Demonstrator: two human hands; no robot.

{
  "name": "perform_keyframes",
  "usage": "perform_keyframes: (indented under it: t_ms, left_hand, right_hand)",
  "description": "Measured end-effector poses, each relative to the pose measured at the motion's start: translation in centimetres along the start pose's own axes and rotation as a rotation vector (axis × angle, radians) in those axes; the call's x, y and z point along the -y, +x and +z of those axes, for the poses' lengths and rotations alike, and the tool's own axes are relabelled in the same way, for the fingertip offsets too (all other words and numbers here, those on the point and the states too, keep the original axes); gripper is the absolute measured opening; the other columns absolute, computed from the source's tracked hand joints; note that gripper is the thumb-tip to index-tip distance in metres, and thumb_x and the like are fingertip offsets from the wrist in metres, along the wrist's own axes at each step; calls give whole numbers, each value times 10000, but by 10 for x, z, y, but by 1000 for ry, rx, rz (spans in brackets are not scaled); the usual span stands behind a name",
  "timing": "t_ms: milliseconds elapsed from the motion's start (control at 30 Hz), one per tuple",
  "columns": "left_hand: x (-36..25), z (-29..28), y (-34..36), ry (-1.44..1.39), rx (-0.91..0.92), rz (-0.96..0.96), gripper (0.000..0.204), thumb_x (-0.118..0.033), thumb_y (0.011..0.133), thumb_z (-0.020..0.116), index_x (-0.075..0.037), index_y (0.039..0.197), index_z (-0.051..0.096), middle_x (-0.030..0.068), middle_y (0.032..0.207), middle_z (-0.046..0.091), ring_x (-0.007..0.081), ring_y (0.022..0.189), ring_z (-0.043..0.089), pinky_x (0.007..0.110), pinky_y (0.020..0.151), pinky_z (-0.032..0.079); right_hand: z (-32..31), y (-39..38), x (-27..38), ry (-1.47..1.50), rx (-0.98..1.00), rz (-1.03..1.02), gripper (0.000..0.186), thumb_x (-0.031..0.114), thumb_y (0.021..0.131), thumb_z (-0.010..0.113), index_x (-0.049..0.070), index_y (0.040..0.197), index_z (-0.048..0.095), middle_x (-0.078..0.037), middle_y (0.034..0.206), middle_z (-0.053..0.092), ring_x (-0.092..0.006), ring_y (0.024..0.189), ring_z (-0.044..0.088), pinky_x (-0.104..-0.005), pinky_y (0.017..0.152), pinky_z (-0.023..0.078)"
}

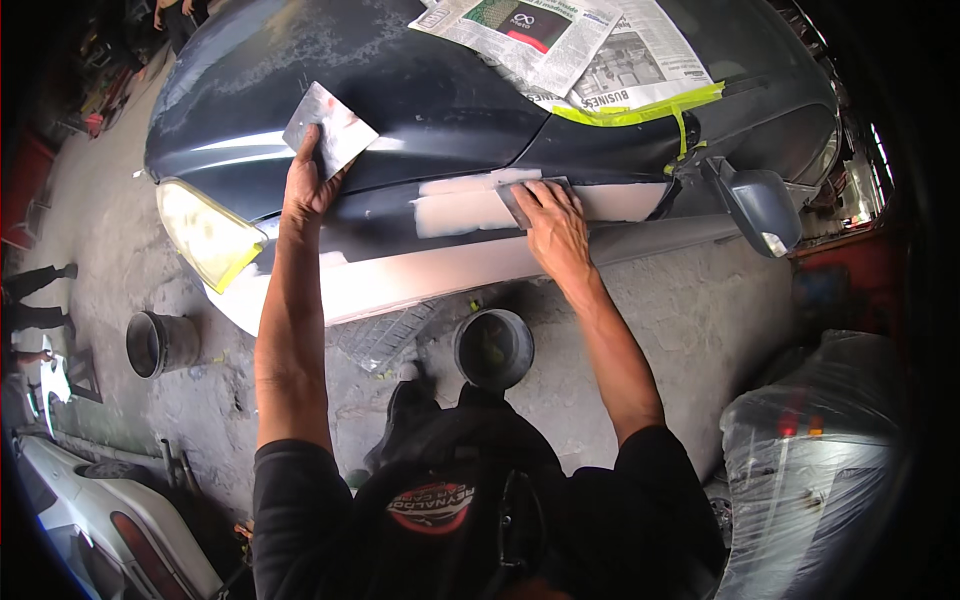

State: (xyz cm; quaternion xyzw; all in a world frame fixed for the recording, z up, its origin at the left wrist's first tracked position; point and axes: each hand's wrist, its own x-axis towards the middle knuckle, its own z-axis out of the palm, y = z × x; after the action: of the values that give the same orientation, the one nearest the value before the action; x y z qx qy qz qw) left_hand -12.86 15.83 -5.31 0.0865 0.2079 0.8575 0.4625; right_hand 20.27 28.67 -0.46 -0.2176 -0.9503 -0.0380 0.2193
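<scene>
My left hand grips a pale, smudged square sheet in front of the bonnet of the dark car, its thumb on the sheet's face. Lower to the right, my right hand lies with fingers pressed over a dark grey sanding sheet, against a pale filler patch on the car's side. The headlight at the left has yellow tape along its edge. Newspapers edged with yellow tape lie on the car's top at the upper right, near the side mirror.
Two dark buckets stand on the concrete floor below the car. A white car is at lower left, a plastic-covered vehicle at lower right. Other people's legs show at the far left and top left.
</scene>
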Motion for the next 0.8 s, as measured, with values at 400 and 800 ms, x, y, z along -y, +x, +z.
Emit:
perform_keyframes:
  t_ms: [400, 800]
  left_hand:
    - [-1, 4, -1, 1, -25, -4, 394, -184, 880, 593, -10, 1201, 446, 148, 1145, 568, 298, 1053, 577, 454, 916, 488]
    - [1, 5, -3, 7, 5, -3, 408, -212, 894, 570, 3, 1208, 424, 154, 1139, 557, 296, 1041, 581, 456, 903, 496]
  right_hand:
    - [31, -9, 20, -3, -97, 35, 392, 81, 804, 488, 79, 1191, 548, -98, 1226, 518, -320, 1156, 463, -543, 994, 313]
    - [7, 12, -1, -67, -60, 74, 395, 16, 782, 490, 79, 1163, 574, -103, 1113, 550, -303, 1051, 520, -510, 933, 371]
